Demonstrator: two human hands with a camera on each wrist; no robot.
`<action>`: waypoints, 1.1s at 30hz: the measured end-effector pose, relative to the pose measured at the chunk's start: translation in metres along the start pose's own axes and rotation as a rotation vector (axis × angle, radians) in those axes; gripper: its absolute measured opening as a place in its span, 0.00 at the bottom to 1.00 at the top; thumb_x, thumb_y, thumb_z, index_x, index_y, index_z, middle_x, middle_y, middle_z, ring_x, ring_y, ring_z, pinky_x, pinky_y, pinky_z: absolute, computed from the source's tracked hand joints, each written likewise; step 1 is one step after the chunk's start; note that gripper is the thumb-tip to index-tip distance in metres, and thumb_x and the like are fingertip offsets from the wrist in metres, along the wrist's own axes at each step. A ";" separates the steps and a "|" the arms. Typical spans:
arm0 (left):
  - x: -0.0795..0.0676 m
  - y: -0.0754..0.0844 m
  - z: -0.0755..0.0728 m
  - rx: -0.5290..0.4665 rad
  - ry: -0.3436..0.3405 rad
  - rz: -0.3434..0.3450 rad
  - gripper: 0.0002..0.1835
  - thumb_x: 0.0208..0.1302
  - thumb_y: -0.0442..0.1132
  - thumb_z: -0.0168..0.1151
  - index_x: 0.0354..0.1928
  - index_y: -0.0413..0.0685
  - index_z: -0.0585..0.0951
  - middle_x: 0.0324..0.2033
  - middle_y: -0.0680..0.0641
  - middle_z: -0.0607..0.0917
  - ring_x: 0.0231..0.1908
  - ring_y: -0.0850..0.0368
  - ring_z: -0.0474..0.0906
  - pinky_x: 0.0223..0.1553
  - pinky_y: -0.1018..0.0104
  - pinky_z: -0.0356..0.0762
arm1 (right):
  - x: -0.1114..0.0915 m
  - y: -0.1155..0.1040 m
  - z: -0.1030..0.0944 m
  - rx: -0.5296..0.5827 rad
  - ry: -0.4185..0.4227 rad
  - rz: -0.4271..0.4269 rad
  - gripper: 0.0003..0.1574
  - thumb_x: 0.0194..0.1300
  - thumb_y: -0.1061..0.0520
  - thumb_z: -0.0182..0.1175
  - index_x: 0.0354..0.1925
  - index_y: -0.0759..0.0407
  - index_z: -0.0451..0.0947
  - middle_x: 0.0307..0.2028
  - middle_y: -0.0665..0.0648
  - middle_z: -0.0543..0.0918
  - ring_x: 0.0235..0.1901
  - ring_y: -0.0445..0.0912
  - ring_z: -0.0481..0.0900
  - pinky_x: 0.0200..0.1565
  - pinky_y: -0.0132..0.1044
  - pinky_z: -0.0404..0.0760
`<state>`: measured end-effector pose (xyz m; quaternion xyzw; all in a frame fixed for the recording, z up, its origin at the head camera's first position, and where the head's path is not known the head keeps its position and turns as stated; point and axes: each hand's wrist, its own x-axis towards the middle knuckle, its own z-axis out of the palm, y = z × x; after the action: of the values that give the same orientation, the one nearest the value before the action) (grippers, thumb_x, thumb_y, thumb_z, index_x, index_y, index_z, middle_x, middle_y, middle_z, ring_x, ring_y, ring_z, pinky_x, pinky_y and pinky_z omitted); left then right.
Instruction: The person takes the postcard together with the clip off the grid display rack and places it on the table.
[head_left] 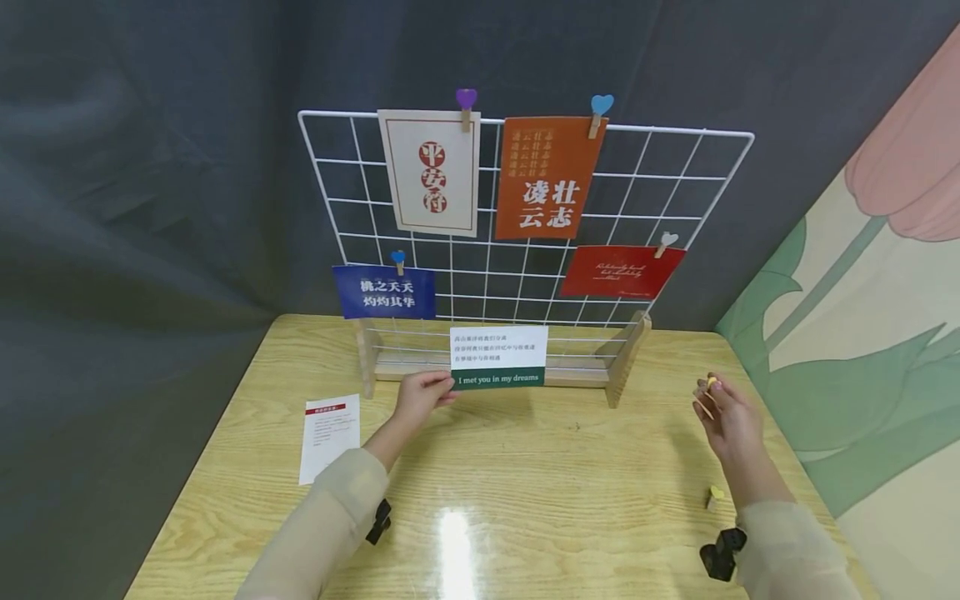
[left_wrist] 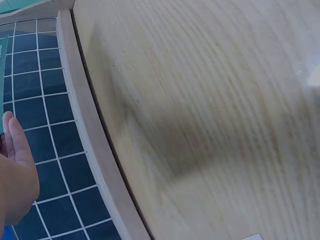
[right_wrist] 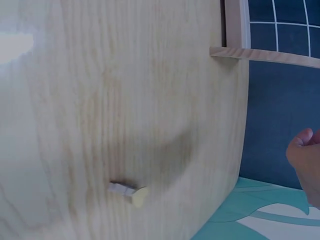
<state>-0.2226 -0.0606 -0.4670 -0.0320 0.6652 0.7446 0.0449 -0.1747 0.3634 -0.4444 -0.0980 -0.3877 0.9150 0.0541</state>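
Observation:
My left hand [head_left: 422, 400] pinches the lower left corner of a white and green card [head_left: 498, 357] in front of the grid's lower part. Only a strip of the green card [left_wrist: 3, 65] shows in the left wrist view, beside the hand [left_wrist: 20, 170]. Off to the right, above the table, my right hand [head_left: 737, 425] pinches a small clothespin with a yellow top [head_left: 712, 382]. In the right wrist view that hand [right_wrist: 307, 162] is cut by the edge, and its clothespin is hidden. Another yellow-topped clothespin [right_wrist: 124, 189] lies on the table below.
A white wire grid [head_left: 663, 175] stands in a wooden base [head_left: 628, 358]. Clipped to it are a cream card [head_left: 405, 192], an orange card [head_left: 517, 212], a blue card [head_left: 352, 292] and a red card [head_left: 585, 279]. A printed sheet [head_left: 326, 446] lies on the table at left.

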 end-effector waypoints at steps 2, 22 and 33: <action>-0.001 -0.002 -0.003 0.009 0.008 -0.006 0.11 0.54 0.25 0.55 0.41 0.26 0.75 0.34 0.34 0.78 0.31 0.46 0.79 0.35 0.62 0.77 | -0.002 0.001 -0.003 -0.015 0.001 -0.007 0.09 0.60 0.66 0.50 0.35 0.61 0.77 0.31 0.57 0.78 0.30 0.44 0.77 0.33 0.31 0.77; -0.010 -0.032 -0.028 -0.012 0.044 -0.034 0.12 0.54 0.23 0.54 0.42 0.22 0.73 0.33 0.32 0.78 0.30 0.45 0.79 0.37 0.57 0.75 | -0.034 0.012 -0.045 -0.004 0.146 0.077 0.11 0.60 0.64 0.50 0.31 0.58 0.80 0.29 0.54 0.80 0.29 0.43 0.78 0.32 0.31 0.77; -0.016 -0.048 -0.045 0.004 0.089 -0.046 0.12 0.55 0.22 0.52 0.41 0.21 0.72 0.33 0.31 0.77 0.28 0.45 0.79 0.33 0.61 0.77 | -0.050 0.014 -0.068 -0.029 0.179 0.067 0.13 0.61 0.65 0.49 0.29 0.57 0.81 0.29 0.54 0.79 0.30 0.42 0.78 0.34 0.29 0.77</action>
<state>-0.2024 -0.1005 -0.5180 -0.0803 0.6670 0.7400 0.0322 -0.1109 0.3929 -0.4938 -0.1931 -0.3912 0.8981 0.0562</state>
